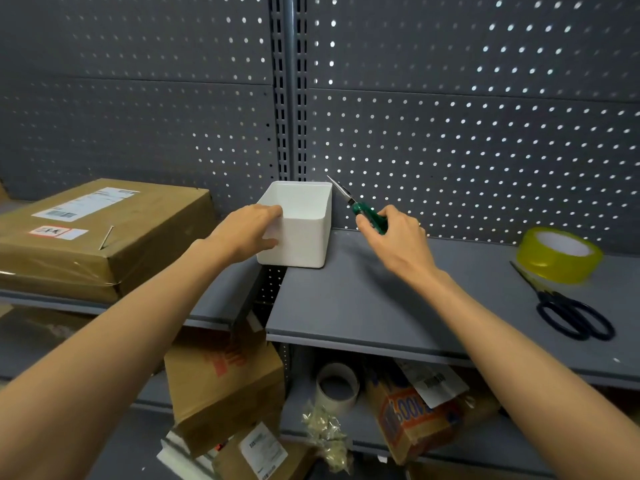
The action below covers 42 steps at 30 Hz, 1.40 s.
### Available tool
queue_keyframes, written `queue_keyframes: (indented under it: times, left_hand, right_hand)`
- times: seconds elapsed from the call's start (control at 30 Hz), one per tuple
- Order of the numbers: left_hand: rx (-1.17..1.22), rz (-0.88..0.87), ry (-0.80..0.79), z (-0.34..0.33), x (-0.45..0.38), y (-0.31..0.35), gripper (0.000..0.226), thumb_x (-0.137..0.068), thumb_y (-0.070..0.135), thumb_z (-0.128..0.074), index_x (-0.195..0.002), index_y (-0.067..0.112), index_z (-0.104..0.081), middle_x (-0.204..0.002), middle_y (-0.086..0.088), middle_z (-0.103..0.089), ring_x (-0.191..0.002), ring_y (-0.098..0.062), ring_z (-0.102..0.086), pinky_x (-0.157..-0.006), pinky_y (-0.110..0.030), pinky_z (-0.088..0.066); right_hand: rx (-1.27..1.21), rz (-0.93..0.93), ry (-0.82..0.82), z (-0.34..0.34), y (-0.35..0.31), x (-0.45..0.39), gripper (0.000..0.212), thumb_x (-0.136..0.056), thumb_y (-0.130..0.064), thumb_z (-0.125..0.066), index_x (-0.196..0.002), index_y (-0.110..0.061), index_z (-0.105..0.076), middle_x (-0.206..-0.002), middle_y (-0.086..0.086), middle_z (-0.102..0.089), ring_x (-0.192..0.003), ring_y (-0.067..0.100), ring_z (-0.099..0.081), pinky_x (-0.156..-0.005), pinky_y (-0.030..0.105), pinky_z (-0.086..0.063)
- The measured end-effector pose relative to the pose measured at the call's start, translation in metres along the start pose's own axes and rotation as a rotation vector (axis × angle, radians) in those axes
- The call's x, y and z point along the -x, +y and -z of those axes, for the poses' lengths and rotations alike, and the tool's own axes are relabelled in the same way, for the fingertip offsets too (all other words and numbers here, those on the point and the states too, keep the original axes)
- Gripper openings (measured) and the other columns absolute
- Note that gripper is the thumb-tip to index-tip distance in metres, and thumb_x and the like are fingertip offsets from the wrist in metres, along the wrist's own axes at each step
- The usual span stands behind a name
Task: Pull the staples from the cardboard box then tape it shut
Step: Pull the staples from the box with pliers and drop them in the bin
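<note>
Left hand grips the white bin, right hand clutches green-handled pliers; I'd worry their raised tip snags the bin's rim.

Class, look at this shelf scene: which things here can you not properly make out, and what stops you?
- Inside of the white bin, head view: its front wall and the left hand hide the contents.
- Pliers handles: the right hand covers them.
- Label on the cardboard box: print too small and blurred.
- Box's left side: cut off by the frame edge.
- Clutter on the lower shelf: shadowed, partly hidden by the upper shelf.
</note>
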<state>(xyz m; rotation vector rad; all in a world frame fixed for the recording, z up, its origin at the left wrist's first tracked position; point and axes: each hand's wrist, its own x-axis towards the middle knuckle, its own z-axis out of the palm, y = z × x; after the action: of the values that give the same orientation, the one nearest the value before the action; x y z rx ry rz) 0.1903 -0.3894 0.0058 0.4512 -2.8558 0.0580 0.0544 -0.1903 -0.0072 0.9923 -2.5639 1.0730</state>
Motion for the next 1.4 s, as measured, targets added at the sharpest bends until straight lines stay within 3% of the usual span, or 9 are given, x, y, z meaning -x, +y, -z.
queue_keyframes:
  times: [0.17, 0.3, 0.47, 0.6, 0.87, 1.13, 1.23, 1.4]
  left_hand:
    - [0.016, -0.020, 0.001, 0.000, -0.002, -0.004, 0.033, -0.084, 0.022, -0.063, -0.111, 0.009, -0.050, -0.116, -0.013, -0.058, -0.101, -0.029, -0.053, -0.078, -0.036, -0.042]
    - [0.044, -0.091, 0.043, 0.004, -0.003, -0.006, 0.038, -0.084, 0.024, -0.062, -0.117, 0.010, -0.050, -0.119, -0.010, -0.056, -0.107, -0.027, -0.050, -0.081, -0.034, -0.040]
    - [0.053, -0.167, 0.165, 0.010, -0.001, -0.013, 0.037, -0.085, 0.033, -0.061, -0.115, 0.013, -0.053, -0.113, -0.008, -0.057, -0.102, -0.025, -0.050, -0.087, -0.034, -0.038]
    - [0.068, -0.180, 0.196, 0.016, 0.007, -0.020, 0.035, -0.090, 0.038, -0.054, -0.115, 0.014, -0.054, -0.113, -0.007, -0.058, -0.102, -0.022, -0.051, -0.087, -0.033, -0.040]
    - [0.046, -0.129, 0.250, 0.033, 0.038, -0.043, 0.031, -0.089, 0.035, -0.056, -0.109, 0.011, -0.057, -0.107, -0.009, -0.060, -0.098, -0.025, -0.052, -0.084, -0.035, -0.040]
    - [-0.092, 0.075, 0.398, 0.037, 0.093, -0.066, 0.037, -0.086, 0.033, -0.059, -0.110, 0.006, -0.054, -0.106, -0.015, -0.056, -0.095, -0.031, -0.049, -0.086, -0.038, -0.035]
    - [-0.072, 0.132, 0.375, 0.035, 0.113, -0.080, 0.040, -0.086, 0.035, -0.058, -0.113, 0.006, -0.053, -0.112, -0.016, -0.055, -0.102, -0.032, -0.049, -0.089, -0.041, -0.036]
    - [-0.111, 0.178, 0.346, 0.038, 0.140, -0.109, 0.046, -0.083, 0.043, -0.055, -0.111, 0.007, -0.054, -0.107, -0.015, -0.058, -0.098, -0.032, -0.052, -0.085, -0.042, -0.039]
  right_hand:
    - [-0.004, -0.059, -0.019, -0.001, -0.010, 0.008, 0.042, -0.089, -0.050, -0.047, -0.094, -0.008, -0.053, -0.085, 0.006, -0.057, -0.084, 0.029, -0.048, -0.069, 0.033, -0.027]
    - [0.008, -0.088, -0.017, 0.000, -0.018, 0.012, 0.048, -0.083, -0.056, -0.055, -0.091, -0.008, -0.050, -0.087, 0.006, -0.058, -0.084, 0.030, -0.049, -0.068, 0.034, -0.033]
    - [0.047, -0.095, 0.031, 0.000, -0.031, 0.021, 0.039, -0.084, -0.042, -0.058, -0.104, -0.008, -0.053, -0.100, 0.006, -0.056, -0.090, 0.027, -0.047, -0.072, 0.031, -0.028]
    - [0.035, -0.099, 0.080, -0.005, -0.044, 0.027, 0.035, -0.083, -0.037, -0.059, -0.102, -0.008, -0.054, -0.102, 0.007, -0.057, -0.091, 0.026, -0.048, -0.071, 0.030, -0.027]
    - [0.049, -0.026, 0.058, -0.008, -0.069, 0.041, 0.038, -0.084, -0.040, -0.057, -0.107, -0.011, -0.052, -0.102, 0.005, -0.052, -0.096, 0.027, -0.051, -0.073, 0.031, -0.031]
    - [-0.125, 0.021, 0.001, -0.037, -0.095, 0.058, 0.036, -0.082, -0.038, -0.058, -0.107, -0.013, -0.051, -0.105, 0.003, -0.053, -0.096, 0.024, -0.051, -0.074, 0.032, -0.035]
    - [-0.147, 0.051, -0.055, -0.054, -0.105, 0.067, 0.039, -0.081, -0.040, -0.059, -0.110, -0.015, -0.051, -0.111, 0.001, -0.054, -0.098, 0.022, -0.051, -0.078, 0.033, -0.038]
    - [-0.170, 0.082, -0.122, -0.074, -0.127, 0.074, 0.037, -0.081, -0.041, -0.058, -0.107, -0.015, -0.050, -0.104, 0.001, -0.051, -0.094, 0.021, -0.051, -0.073, 0.033, -0.038]
